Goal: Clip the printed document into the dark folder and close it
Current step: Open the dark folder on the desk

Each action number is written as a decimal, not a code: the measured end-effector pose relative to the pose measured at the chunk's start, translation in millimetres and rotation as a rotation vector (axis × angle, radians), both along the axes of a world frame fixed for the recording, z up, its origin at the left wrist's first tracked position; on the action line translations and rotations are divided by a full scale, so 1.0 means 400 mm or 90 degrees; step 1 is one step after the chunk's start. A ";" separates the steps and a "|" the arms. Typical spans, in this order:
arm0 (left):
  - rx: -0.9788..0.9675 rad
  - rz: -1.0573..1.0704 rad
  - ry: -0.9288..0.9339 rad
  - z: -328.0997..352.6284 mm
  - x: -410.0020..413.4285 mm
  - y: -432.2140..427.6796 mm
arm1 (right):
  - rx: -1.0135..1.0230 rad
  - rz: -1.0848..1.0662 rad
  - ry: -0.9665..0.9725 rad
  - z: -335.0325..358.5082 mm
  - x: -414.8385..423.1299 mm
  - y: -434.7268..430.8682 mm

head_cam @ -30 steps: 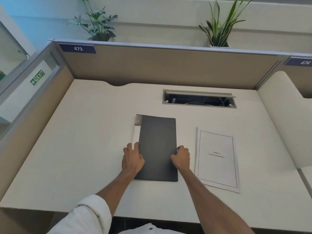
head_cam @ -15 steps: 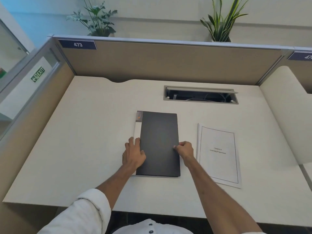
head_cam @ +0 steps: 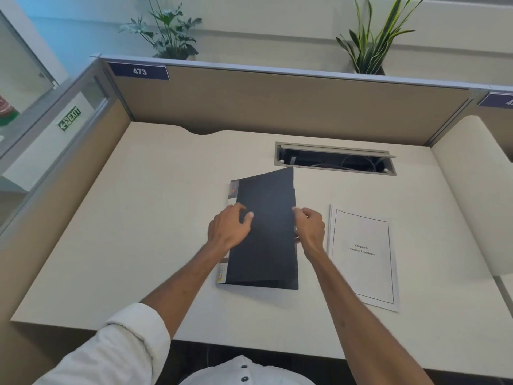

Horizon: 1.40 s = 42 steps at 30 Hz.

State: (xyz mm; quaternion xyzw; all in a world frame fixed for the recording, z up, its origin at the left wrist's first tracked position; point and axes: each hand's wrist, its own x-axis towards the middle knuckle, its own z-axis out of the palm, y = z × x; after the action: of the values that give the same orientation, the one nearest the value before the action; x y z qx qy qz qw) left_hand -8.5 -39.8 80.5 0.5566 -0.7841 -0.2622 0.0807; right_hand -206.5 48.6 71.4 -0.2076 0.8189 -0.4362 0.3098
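Dark grey and flat, the thin card folder [head_cam: 266, 232] lies in the middle of the pale cream table [head_cam: 155, 218]. Its front cover is lifted a little at the right edge. The right hand [head_cam: 309, 229] pinches that edge. The left hand [head_cam: 229, 227] presses flat on the cover, fingers spread. The white printed document with a black border [head_cam: 362, 257] lies just beside the folder, on its right.

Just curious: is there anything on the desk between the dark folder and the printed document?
No. In the head view only bare desk separates the dark folder from the printed document, with the right hand above it.
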 end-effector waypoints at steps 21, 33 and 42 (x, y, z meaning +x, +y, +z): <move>-0.027 0.130 0.078 0.189 0.228 -0.179 | -0.036 0.406 0.234 -0.111 0.329 -0.079; -0.136 0.123 -0.150 -0.035 0.393 -0.209 | 0.141 0.712 0.493 -0.302 0.368 -0.080; -0.108 0.083 -0.184 -0.192 0.472 -0.233 | 0.126 0.659 0.583 -0.331 0.390 -0.057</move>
State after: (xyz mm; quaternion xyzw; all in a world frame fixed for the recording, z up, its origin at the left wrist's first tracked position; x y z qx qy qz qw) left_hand 180.4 -132.9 3.7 0.6292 -0.7693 -0.1067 0.0307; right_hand -50.5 25.7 -61.0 -0.7049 0.6989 -0.0246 0.1185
